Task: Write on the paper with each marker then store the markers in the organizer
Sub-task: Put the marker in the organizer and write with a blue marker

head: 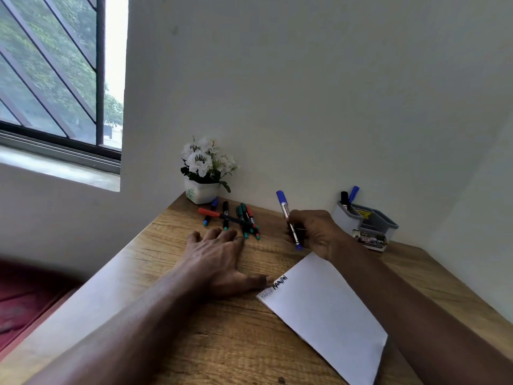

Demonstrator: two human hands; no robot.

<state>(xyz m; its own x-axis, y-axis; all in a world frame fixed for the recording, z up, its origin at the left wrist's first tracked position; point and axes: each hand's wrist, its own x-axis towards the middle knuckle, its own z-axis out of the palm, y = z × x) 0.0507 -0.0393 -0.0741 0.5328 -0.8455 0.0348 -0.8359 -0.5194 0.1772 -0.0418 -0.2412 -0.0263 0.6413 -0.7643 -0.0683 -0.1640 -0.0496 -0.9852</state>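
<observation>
Gripping blue marker [283, 204] beyond the paper [324, 307], right hand [316, 232]; left hand [216, 259] flat at its edge.

markers [238, 218] left of organizer [366, 223], paper [327, 307] in front, flowerpot [201, 191] behind markers

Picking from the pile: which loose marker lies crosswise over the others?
The red-capped marker; it lies sideways across the pile, while the others run roughly parallel.

Paper [327, 309]: black handwritten word, roughly "AAMAN"; fainter word beside it, illegible. Organizer [388, 229] sticker [370, 240]: blurred.
</observation>
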